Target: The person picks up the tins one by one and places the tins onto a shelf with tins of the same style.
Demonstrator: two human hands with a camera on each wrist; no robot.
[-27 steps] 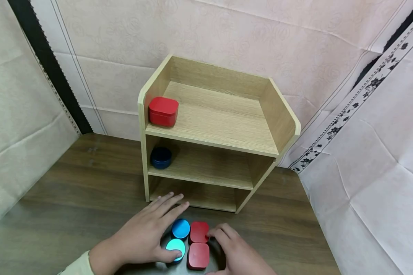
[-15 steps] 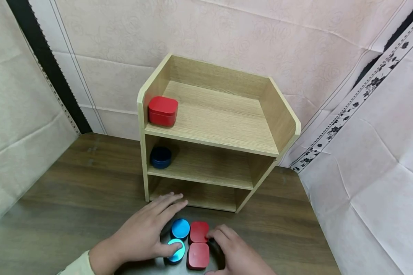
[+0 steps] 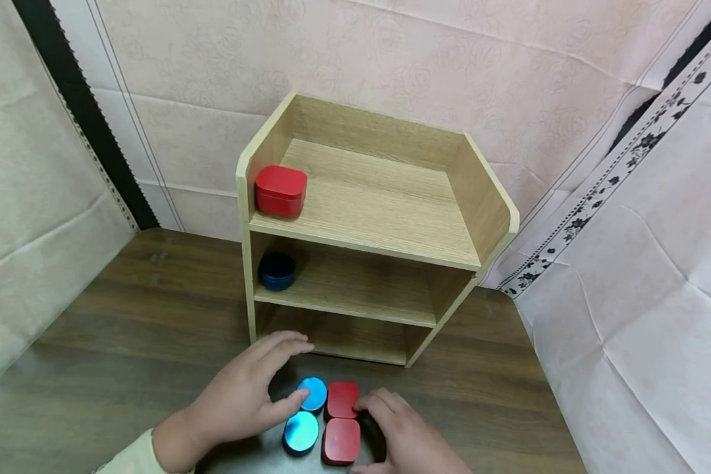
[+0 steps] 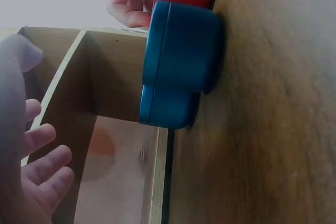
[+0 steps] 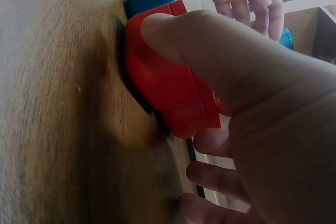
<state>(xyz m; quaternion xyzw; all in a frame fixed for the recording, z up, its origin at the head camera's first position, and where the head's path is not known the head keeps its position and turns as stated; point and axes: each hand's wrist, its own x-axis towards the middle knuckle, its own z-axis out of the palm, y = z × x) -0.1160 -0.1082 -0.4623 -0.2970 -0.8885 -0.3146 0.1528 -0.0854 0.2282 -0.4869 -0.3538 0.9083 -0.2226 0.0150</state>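
Two round blue-lidded tins, the far one (image 3: 314, 395) and the near one (image 3: 301, 432), stand beside two red square-lidded boxes, the far one (image 3: 342, 398) and the near one (image 3: 341, 441). My left hand (image 3: 243, 395) hovers at the tins with fingers spread; its thumb overlaps the far tin in the head view, while the left wrist view shows it apart from the tins (image 4: 189, 45). On the right, my right hand (image 3: 405, 431) rests against the red boxes with loosely bent fingers. Its thumb lies at a red box (image 5: 163, 77) in the right wrist view.
A three-level wooden shelf (image 3: 379, 197) stands behind the hands on a brown wood-grain table (image 3: 124, 342). Another red box (image 3: 281, 192) sits at its top left, and a dark blue round tin (image 3: 276, 272) at its middle left. Pale cloth (image 3: 391, 66) hangs around.
My left hand has lifted its thumb off the near blue tin and shifted slightly left, its thumb now over the far tin. My right hand has barely moved.
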